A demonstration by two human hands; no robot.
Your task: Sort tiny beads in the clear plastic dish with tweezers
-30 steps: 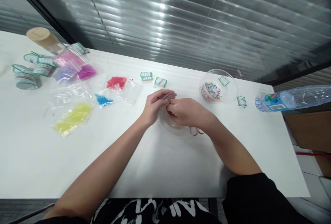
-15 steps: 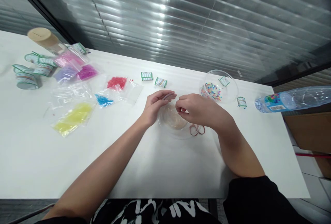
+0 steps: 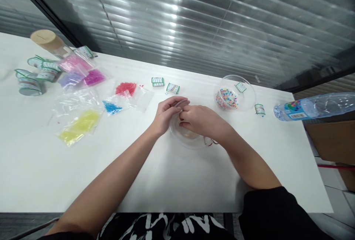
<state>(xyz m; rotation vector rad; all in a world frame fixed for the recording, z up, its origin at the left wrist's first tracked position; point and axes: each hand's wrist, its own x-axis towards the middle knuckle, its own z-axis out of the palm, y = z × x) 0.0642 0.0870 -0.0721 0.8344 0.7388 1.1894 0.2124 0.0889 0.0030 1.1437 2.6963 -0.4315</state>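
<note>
In the head view a clear round bowl [image 3: 181, 142] stands on the table in front of me. My left hand [image 3: 167, 116] is closed on its far left rim, thumb near me and fingers along the far edge. My right hand [image 3: 198, 120] reaches over the bowl, close to the left fingertips. Its fingers are curled together; what they hold, if anything, is hidden. The bowl's contents are mostly covered, with a pale beige patch visible. Thin reddish-brown loops [image 3: 210, 141] show at the bowl's right side, partly under my right wrist.
Another clear bowl [image 3: 251, 95] with multicoloured beads stands at the back right, near a plastic bottle [image 3: 307, 107] lying down. Bags of yellow [image 3: 80, 127], blue [image 3: 111, 107] and red beads [image 3: 125, 88] lie left. Behind them are a wooden-lidded jar [image 3: 47, 39] and green-edged rolls [image 3: 29, 84].
My right hand has moved left and slightly down over the bowl, now nearly meeting my left hand and covering more of the bowl. My left hand stays in place.
</note>
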